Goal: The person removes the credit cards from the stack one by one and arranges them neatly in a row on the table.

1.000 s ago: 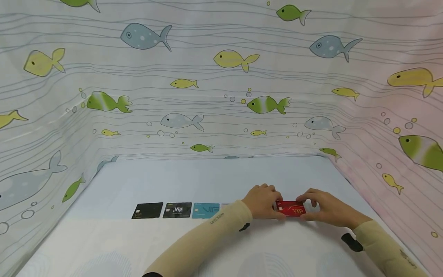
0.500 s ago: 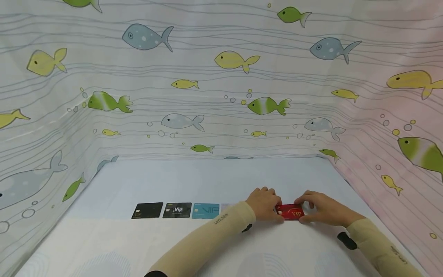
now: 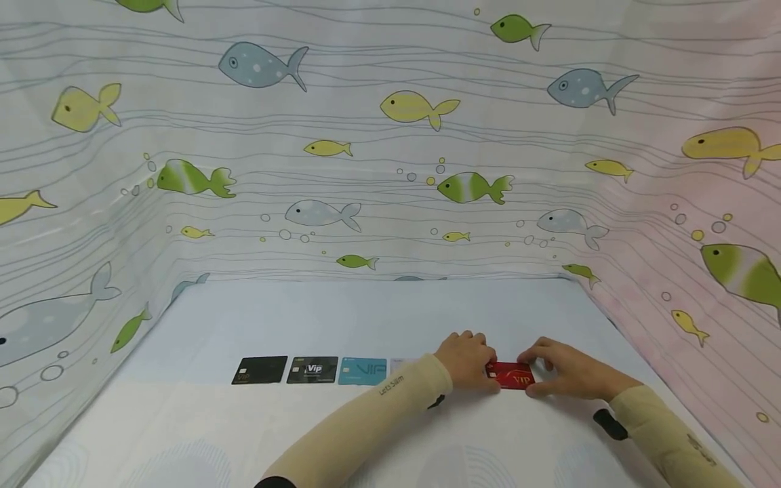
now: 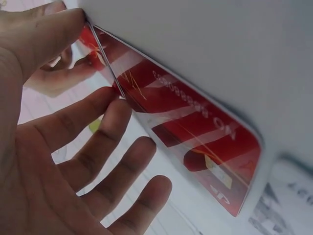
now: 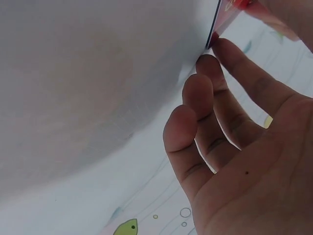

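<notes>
A red VIP card (image 3: pixel 511 375) is on the right of the white table, between my hands. My left hand (image 3: pixel 466 362) pinches its left end between thumb and index finger, the other fingers loosely spread in the left wrist view. At its right end, my right hand (image 3: pixel 567 369) pinches the card with thumb and index finger. In the left wrist view, the held card (image 4: pixel 105 61) appears nearly edge-on. Beside it another red card (image 4: pixel 195 122), printed with a number, lies flat under my left hand; the hand hides it in the head view.
In a row to the left lie a black card (image 3: pixel 259 371), a dark Vip card (image 3: pixel 312 371), a blue VIP card (image 3: pixel 363 371) and a pale card (image 3: pixel 399 364), partly hidden by my left sleeve. Fish-patterned cloth (image 3: pixel 390 163) walls the table's back and sides.
Both hands have shifted slightly toward me with the red VIP card, which sits a little lower in the view. My right hand has also moved slightly left. The row of cards has not moved.
</notes>
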### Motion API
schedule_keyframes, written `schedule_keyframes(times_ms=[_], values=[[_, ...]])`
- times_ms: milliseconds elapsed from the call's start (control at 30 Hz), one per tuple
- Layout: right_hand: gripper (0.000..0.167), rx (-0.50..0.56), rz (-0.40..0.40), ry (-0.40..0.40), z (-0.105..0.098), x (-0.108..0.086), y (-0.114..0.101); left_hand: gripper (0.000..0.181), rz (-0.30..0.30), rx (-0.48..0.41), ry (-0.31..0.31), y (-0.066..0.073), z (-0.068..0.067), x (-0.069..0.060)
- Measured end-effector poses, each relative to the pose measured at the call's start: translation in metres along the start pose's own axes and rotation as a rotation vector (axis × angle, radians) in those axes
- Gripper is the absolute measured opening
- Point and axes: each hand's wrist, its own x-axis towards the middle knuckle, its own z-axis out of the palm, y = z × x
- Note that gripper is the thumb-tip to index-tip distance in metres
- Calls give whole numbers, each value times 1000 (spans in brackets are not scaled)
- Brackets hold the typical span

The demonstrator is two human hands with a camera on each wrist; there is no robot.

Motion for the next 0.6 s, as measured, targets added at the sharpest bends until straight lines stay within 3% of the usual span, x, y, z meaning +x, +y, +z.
schedule_keyframes(times_ms=[267, 600], values=[[59, 32, -30, 45, -6, 25, -30, 55, -3, -23, -32, -18, -14, -5], [66, 19, 13, 169, 2, 70, -77, 56, -88, 52, 97, -61, -34, -28]])
